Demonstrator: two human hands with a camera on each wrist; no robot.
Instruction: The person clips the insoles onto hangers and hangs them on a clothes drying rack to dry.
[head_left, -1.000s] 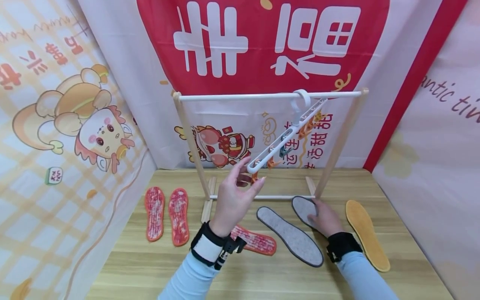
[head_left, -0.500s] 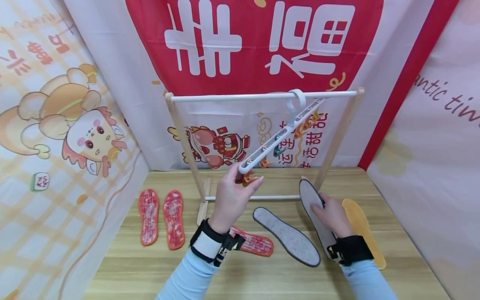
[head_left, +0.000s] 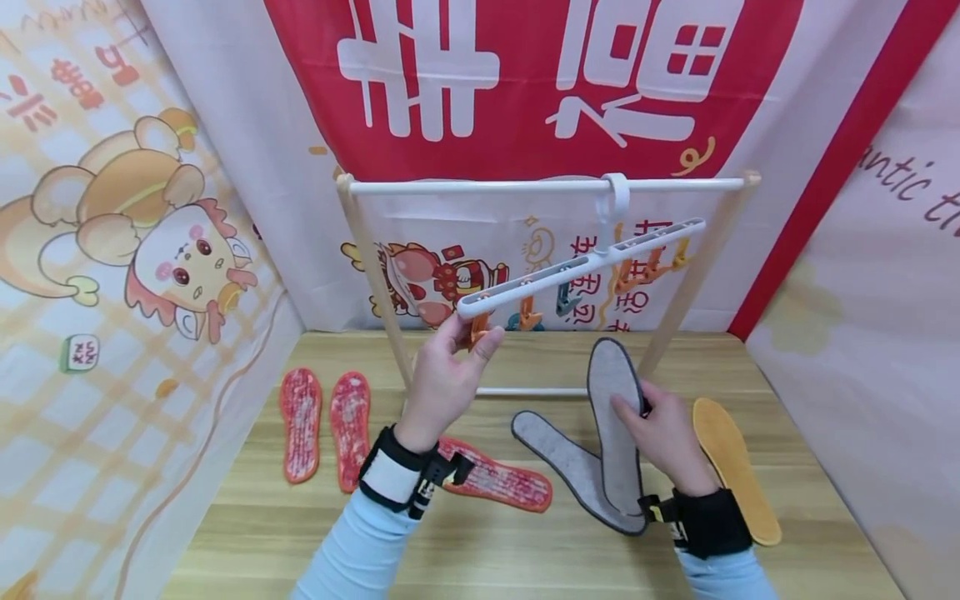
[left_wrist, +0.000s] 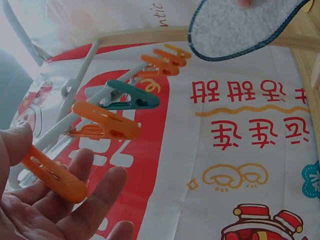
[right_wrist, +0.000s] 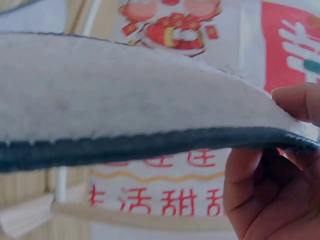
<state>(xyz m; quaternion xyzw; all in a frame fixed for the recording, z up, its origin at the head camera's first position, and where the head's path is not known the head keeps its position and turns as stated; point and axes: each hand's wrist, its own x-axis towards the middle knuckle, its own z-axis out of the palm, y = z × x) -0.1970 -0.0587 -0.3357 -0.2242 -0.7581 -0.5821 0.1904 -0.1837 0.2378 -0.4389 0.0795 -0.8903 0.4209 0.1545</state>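
My left hand [head_left: 442,379] holds the near left end of a white clip hanger [head_left: 525,285], thumb and fingers around its end orange clip [left_wrist: 55,175]. By its hook, the hanger hangs from the top bar [head_left: 480,187] of a rack; several orange, teal and yellow clips line it. My right hand [head_left: 667,429] pinches a grey insole [head_left: 617,417] with dark edging, thumb on its face, raised and tilted upright. Behind its lower part, a second grey insole [head_left: 558,454] lies on the table. In the right wrist view the held insole [right_wrist: 125,95] spans most of the picture.
Two red patterned insoles [head_left: 302,425] lie on the table at left, and another red insole [head_left: 498,475] lies by my left wrist. A yellow insole [head_left: 735,467] is at right. Wooden rack posts [head_left: 678,292] stand behind, before a printed cloth backdrop [head_left: 420,150].
My right hand has lifted the grey insole off the table and brought it upright, leftward over the other grey one. The hanger has swung flatter, its left end moving up and left with my left hand.
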